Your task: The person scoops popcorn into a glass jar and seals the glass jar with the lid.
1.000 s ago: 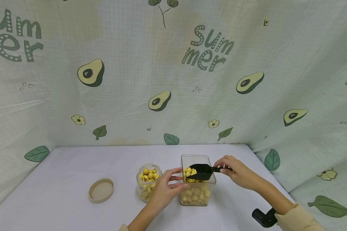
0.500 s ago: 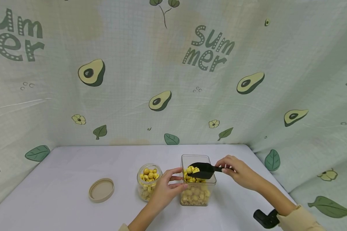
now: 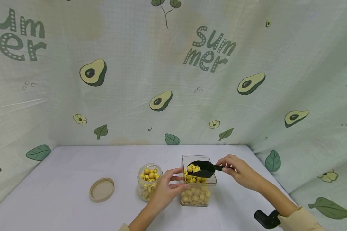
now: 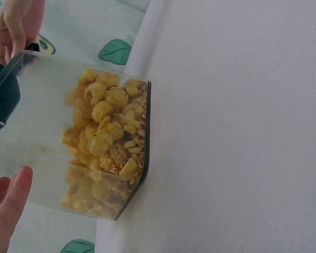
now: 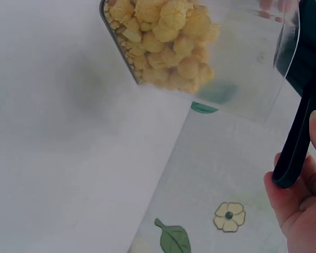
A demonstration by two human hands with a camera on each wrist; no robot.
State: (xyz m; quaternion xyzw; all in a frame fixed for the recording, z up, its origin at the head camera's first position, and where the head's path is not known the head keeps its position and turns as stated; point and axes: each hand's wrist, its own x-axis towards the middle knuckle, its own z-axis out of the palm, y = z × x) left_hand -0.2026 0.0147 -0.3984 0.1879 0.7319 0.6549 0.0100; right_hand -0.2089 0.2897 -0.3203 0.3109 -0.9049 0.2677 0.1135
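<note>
My right hand point(image 3: 237, 171) pinches the handle of a black scoop point(image 3: 206, 169), also seen in the right wrist view, where thumb and fingers are around the handle point(image 5: 300, 132). Several pieces of yellow popcorn point(image 3: 193, 168) lie in the scoop's front. The scoop is at the mouth of a clear square container point(image 3: 212, 183), over the popcorn inside it. My left hand point(image 3: 167, 189) touches that container's left side near the rim, its fingers fairly straight and the thumb at the front corner. The left wrist view shows the container point(image 4: 47, 89) part filled with popcorn point(image 4: 105, 121).
Left of the container stands a round clear jar point(image 3: 144, 189) holding popcorn, partly behind my left hand. A beige round lid point(image 3: 102, 190) lies farther left on the white table point(image 3: 60, 199). A black device point(image 3: 267, 219) is at the right sleeve. A printed cloth point(image 3: 127, 64) hangs behind.
The scoop has risen slightly and tipped flatter, with popcorn now resting in its front end. My right hand shifted a little to the right; the left hand stayed at the container.
</note>
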